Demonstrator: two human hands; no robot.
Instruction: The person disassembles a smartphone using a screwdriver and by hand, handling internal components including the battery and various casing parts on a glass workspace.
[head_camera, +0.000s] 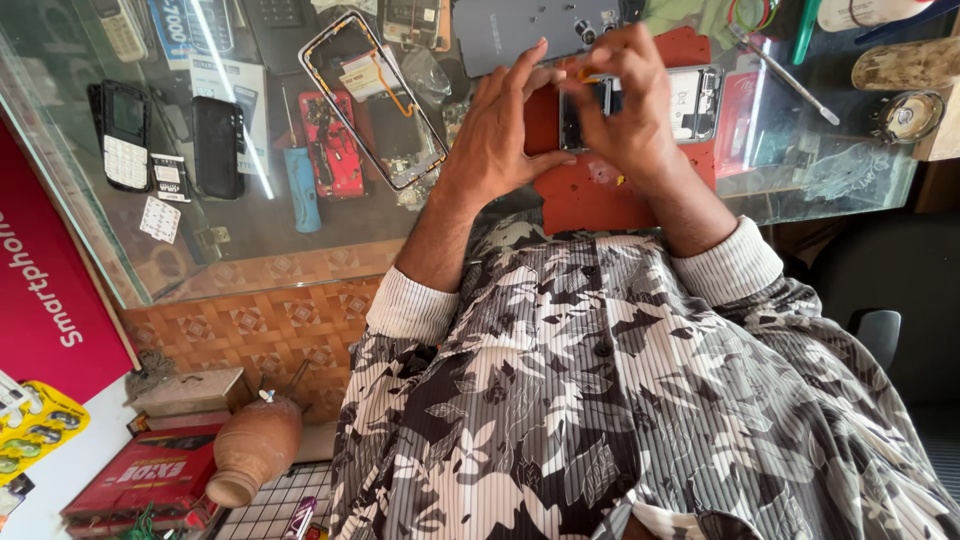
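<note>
Left hand (497, 135): forearm bare below a rolled striped cuff, reaching up over the desk (240, 235); fingers spread and extended, thumb tucked toward the palm, fingertips just touching the near edge of the opened phone (690, 100). It grips nothing that can be made out.

Right hand (625, 100): forearm angled in from the other side, wrist bent; fingers curled together over the opened phone, thumb and forefinger pinched on a small orange part (590, 75) at its upper edge. The hand hides most of the phone's left half.

Opened phone: lies flat under both hands on a red mat (600, 200), back removed, pale inner parts showing to the right of the right hand.

Surroundings:
- Grey phone back cover (510, 30), just beyond the left hand's fingertips.
- Bare phone frame (372, 100) with an orange flex strip, left of the left hand, lying on the glass.
- Red circuit board (333, 150) and blue-handled screwdriver (300, 185), further left of the left hand.
- Keypad handset (125, 135) and black phone (217, 145), well left.
- Metal tweezers (785, 75), right of the right hand, well apart from it.
- Clay pot (255, 450), on the floor below the desk.
</note>
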